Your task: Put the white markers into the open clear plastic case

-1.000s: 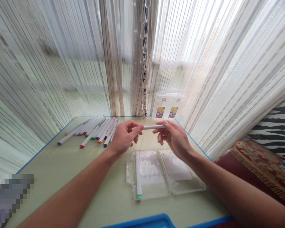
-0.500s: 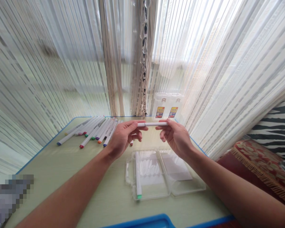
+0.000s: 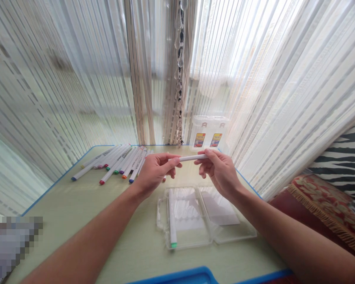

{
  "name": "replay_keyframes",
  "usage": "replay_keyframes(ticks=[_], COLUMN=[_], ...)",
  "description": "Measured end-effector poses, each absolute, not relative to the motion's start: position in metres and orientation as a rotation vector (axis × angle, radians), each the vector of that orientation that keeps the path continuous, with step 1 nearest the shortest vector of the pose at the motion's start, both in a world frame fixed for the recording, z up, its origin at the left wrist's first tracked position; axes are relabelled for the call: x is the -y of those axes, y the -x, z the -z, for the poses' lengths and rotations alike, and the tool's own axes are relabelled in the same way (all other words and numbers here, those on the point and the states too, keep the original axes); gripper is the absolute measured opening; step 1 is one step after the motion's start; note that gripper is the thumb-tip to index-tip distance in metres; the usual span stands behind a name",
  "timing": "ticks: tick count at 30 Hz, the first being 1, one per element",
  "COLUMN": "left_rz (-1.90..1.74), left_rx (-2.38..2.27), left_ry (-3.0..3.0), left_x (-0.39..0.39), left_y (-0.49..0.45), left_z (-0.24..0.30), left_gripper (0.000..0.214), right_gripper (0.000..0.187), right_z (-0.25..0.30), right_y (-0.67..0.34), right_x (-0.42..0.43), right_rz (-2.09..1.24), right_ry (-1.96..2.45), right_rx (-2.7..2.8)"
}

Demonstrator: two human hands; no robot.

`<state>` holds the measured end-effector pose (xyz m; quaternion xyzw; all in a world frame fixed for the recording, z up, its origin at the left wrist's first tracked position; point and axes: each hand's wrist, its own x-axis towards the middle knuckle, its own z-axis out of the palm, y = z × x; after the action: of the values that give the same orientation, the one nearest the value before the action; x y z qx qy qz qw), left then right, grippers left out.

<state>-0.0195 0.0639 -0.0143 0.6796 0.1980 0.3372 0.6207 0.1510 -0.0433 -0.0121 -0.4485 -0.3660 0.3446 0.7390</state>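
Both my hands hold one white marker (image 3: pixel 190 158) level above the table. My left hand (image 3: pixel 154 172) pinches its left end, my right hand (image 3: pixel 220 170) pinches its right end. Below them lies an open clear plastic case (image 3: pixel 207 232). In the case's left half rests a white marker with a green cap (image 3: pixel 172 221). A row of several white markers with coloured caps (image 3: pixel 115 163) lies on the table to the left of my left hand.
The pale table (image 3: pixel 85 205) has a blue rim. Two clear boxes with coloured labels (image 3: pixel 208 132) stand at the back against the sheer curtains. A zebra-striped and red patterned cushion (image 3: pixel 328 197) sits at right. A blue object (image 3: pixel 180 276) shows at the near edge.
The marker rose slightly between my hands, then came back down a little. The case and the row of markers have not moved.
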Motion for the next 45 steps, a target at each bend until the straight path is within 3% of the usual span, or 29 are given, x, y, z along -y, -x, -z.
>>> replay_keyframes(ticks=[16,25,45], left_rz=[-0.76,-0.816,-0.881], left_rx=[-0.448,-0.499,-0.469], left_ry=[-1.731,-1.638,-1.401], left_x=[-0.054,-0.059,-0.063], left_y=[0.014,0.016,0.017], left_z=[0.017,0.012,0.009], left_gripper=[0.036,0.037,0.04], right_gripper=[0.036,0.028,0.036], right_z=[0.017,0.015,0.013], right_y=[-0.146,-0.149,-0.16], right_x=[0.048,0.044,0.038], right_rz=[-0.68,-0.762,-0.725], right_ry=[1.173,1.033,1.022], right_rx=[1.067,0.993,0.753])
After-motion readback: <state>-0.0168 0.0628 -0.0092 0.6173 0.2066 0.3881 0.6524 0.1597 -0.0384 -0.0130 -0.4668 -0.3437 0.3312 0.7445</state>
